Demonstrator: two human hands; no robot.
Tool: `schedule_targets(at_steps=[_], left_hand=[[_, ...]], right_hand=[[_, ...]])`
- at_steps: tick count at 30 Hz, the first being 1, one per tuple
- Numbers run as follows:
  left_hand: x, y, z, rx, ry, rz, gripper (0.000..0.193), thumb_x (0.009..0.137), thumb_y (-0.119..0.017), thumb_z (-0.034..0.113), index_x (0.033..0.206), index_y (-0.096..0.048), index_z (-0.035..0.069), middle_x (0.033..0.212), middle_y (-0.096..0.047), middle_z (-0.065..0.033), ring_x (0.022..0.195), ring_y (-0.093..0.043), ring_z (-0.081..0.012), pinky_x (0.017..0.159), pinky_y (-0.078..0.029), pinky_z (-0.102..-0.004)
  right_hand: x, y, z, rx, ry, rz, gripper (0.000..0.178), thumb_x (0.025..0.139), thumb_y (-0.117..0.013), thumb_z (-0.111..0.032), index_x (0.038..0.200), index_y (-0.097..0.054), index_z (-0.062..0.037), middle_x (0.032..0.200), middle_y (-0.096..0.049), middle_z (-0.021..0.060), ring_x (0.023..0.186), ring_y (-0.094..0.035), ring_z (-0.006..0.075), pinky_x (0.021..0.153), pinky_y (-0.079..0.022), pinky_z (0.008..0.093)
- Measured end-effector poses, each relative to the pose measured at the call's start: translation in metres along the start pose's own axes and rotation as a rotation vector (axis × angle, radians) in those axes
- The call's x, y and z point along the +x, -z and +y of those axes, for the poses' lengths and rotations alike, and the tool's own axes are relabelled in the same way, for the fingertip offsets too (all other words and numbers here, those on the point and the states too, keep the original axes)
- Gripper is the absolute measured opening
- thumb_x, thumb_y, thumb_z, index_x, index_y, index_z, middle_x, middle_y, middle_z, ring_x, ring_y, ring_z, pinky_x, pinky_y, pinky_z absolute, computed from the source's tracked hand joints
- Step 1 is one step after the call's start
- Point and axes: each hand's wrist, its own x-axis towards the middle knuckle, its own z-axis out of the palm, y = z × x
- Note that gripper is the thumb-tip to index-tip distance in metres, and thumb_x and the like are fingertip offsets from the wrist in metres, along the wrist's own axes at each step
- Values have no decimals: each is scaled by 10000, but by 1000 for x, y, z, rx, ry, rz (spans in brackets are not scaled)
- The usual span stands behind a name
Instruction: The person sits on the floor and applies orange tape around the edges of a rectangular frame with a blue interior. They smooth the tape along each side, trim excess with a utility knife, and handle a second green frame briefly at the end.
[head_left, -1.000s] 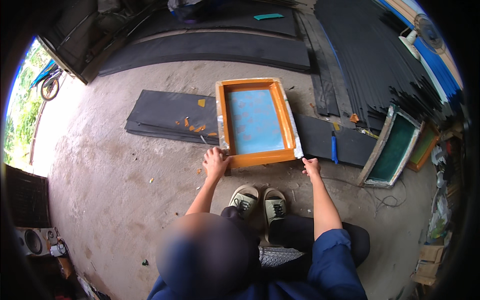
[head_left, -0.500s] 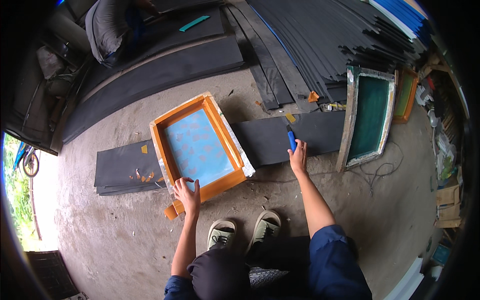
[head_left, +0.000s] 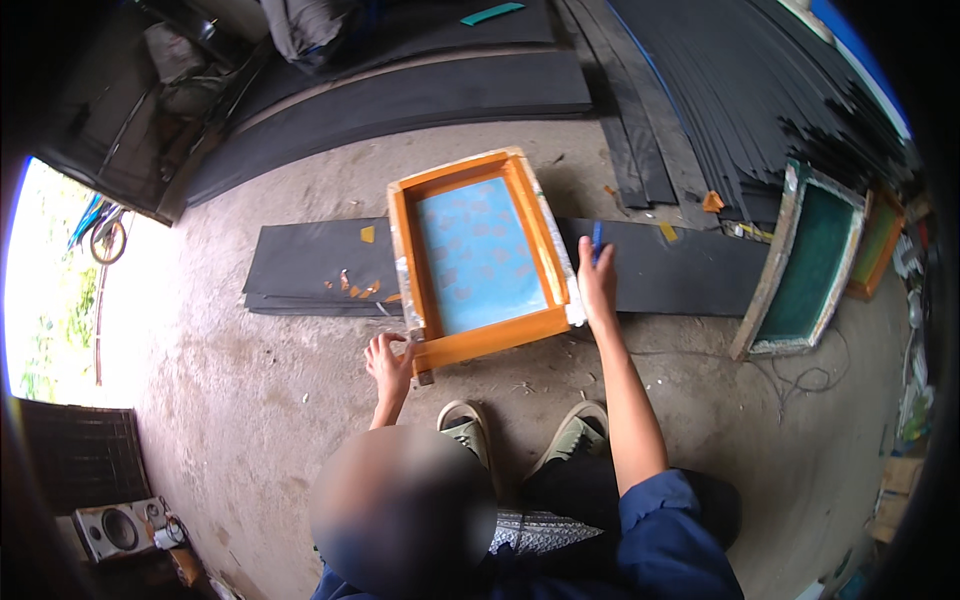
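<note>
A wooden screen-printing frame (head_left: 487, 341), lined with glossy orange tape, lies in front of me. Its blue mesh (head_left: 480, 260) carries faint brownish patches. At the frame's near left corner is my left hand (head_left: 390, 362), fingers curled in and thumb against the corner; what they pinch, if anything, is hidden. My right hand (head_left: 598, 287) is closed round a blue utility knife (head_left: 597, 240), held upright just beside the frame's right side. Most of the knife is hidden by the fingers.
Black sheets (head_left: 690, 270) lie beneath the frame, with orange tape scraps (head_left: 362, 291) on them. A green-mesh frame (head_left: 808, 265) leans at the right near a loose cord (head_left: 800, 380). Long black sheets (head_left: 400, 105) stretch behind. A person (head_left: 305, 30) is at the far left. A speaker (head_left: 115, 530) stands lower left.
My view has shifted, so the scene sits farther right and higher. The tape end that stuck out past the near left corner no longer sticks out. My right hand has come closer to the frame with the knife.
</note>
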Motion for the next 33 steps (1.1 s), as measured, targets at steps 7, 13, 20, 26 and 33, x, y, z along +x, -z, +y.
schedule_targets(at_steps=[7,13,20,26,33], left_hand=[[24,-11,-21,-59,-81,-222,289,744,-729,343,947,-626,165,1013,-593,-9,1073,-525,-207,957,-290,-502],[22,-16,-28,-315,-14,-321,327,701,-761,382,864,-610,142,863,-591,32,882,-587,-140,941,-288,-516],[23,-18,-20,-312,100,-393,368,676,-741,444,791,-578,136,810,-574,23,877,-571,-154,901,-305,-494],[25,-21,-27,-369,116,-405,358,679,-732,432,786,-568,132,800,-559,10,875,-559,-169,822,-337,-443],[25,-29,-31,-417,126,-398,348,684,-722,422,793,-559,134,838,-556,-3,889,-560,-184,840,-344,-441]], right_hand=[[-142,-92,-2,-381,45,-736,320,961,-390,-315,979,-455,-2,737,-616,292,731,-606,478,634,-475,572],[-192,-115,-8,-569,155,-759,324,955,-379,-278,1066,-442,19,765,-625,296,765,-623,465,679,-504,540],[-205,-124,-25,-653,104,-745,297,953,-387,-240,1049,-444,36,765,-625,303,777,-624,462,705,-500,536],[-213,-127,-33,-662,70,-755,278,952,-388,-218,1007,-434,50,770,-618,319,785,-620,468,711,-498,536],[-211,-128,-31,-668,14,-781,309,944,-395,-217,1045,-444,71,797,-615,332,814,-614,477,740,-495,531]])
